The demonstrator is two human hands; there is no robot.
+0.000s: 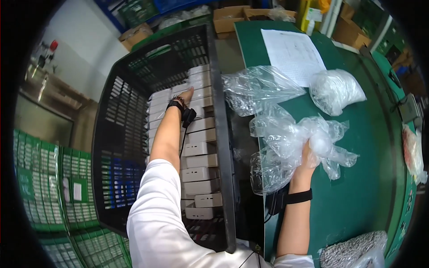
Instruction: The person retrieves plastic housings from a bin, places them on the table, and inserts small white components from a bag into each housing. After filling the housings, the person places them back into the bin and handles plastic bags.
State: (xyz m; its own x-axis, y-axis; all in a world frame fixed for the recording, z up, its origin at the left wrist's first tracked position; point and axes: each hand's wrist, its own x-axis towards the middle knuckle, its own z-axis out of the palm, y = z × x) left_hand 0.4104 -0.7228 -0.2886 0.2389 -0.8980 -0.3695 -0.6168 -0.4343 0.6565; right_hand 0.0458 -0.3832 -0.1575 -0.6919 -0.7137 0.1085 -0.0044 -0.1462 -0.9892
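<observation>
My left arm reaches into a tall black plastic crate (225, 178). Inside stand rows of white rectangular plastic housings (200, 174), some with small round and slot holes in their near sides. At the far part of the rows, my left hand (187, 95) touches or hovers over the housings; its fingers are mostly hidden. On the right, above a green table, a crumpled bunch of clear plastic bags (279, 134) is gripped by my right hand (307, 156), whose fingertips the plastic covers. Each wrist wears a black strap with a small device.
On the green table (344, 192) lie a printed sheet (292, 51), another clear bag (259, 87), a filled white bag (335, 91) and a bag of small grey parts (355, 250). Green crates (40, 178) stack at left. Cardboard boxes (230, 20) stand behind.
</observation>
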